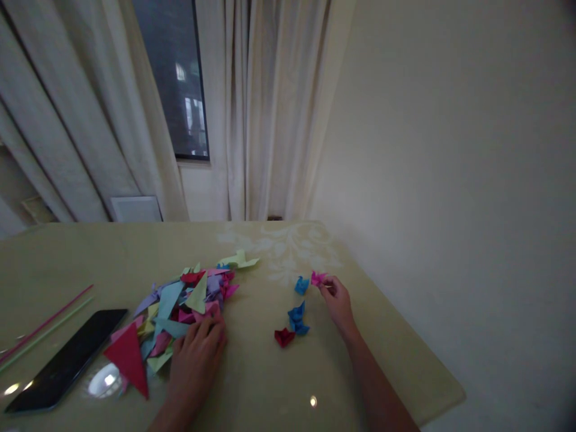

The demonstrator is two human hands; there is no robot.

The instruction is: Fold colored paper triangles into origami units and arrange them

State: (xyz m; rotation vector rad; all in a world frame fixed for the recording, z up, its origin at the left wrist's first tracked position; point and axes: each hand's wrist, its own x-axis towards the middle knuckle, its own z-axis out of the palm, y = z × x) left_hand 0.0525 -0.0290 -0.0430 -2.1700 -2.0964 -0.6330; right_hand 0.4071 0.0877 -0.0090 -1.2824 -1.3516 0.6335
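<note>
Pink folded paper piece (317, 278) is right of center in the frame, pinched between the thumb and fingers of the right hand (336, 300), just beside a small blue piece (301, 285). The right forearm comes in from the bottom right and angles up and left, with the wrist low over the counter (252, 384).

Left hand (198, 348) is lower left of center, palm down, fingers bent over the near right edge of a big mixed-color paper pile (168, 300). Can't tell if it's actually gripping anything or just resting there.

Between the hands there's a darker blue clump (297, 318) with a dark red piece (284, 337) right by its lower left. A big red triangle (129, 360) sticks out of the pile's lower left, and a black slab (67, 363) lies further left.
</note>
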